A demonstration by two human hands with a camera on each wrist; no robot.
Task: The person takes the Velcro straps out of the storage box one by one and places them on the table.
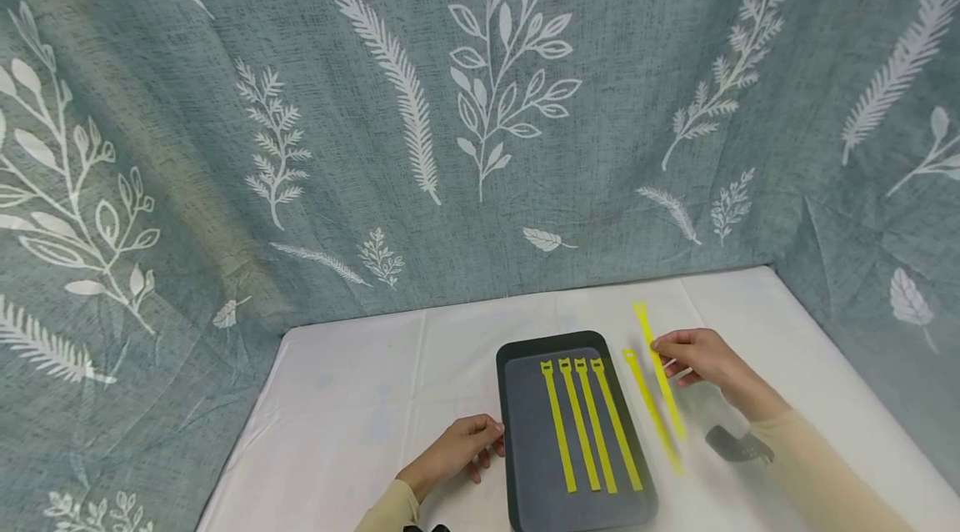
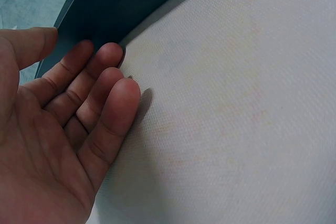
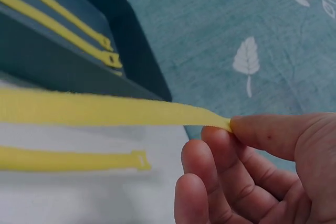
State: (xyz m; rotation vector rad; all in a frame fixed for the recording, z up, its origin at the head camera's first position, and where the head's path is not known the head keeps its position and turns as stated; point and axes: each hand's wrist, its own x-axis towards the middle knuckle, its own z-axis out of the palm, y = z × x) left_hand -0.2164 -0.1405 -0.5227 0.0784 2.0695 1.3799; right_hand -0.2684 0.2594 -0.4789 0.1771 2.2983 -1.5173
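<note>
My right hand (image 1: 699, 358) pinches a yellow hook-and-loop cable tie (image 1: 667, 394) between thumb and fingertips. In the right wrist view the held tie (image 3: 94, 109) stretches flat to the left from the pinch. A second yellow cable tie (image 1: 651, 407) lies on the white table, between the held one and the dark tray (image 1: 525, 449). Several more yellow ties (image 1: 587, 424) lie lengthwise inside the tray, slotted heads toward the far end. At the tray's left side rests my left hand (image 1: 457, 444), fingers loosely bent and fingertips right at the wall (image 2: 121, 3), holding nothing.
A white cloth (image 1: 360, 399) covers the table. Behind and on both sides hangs a blue-green curtain (image 1: 315, 140) with white leaf prints. A dark device (image 1: 735, 444) is by my right wrist.
</note>
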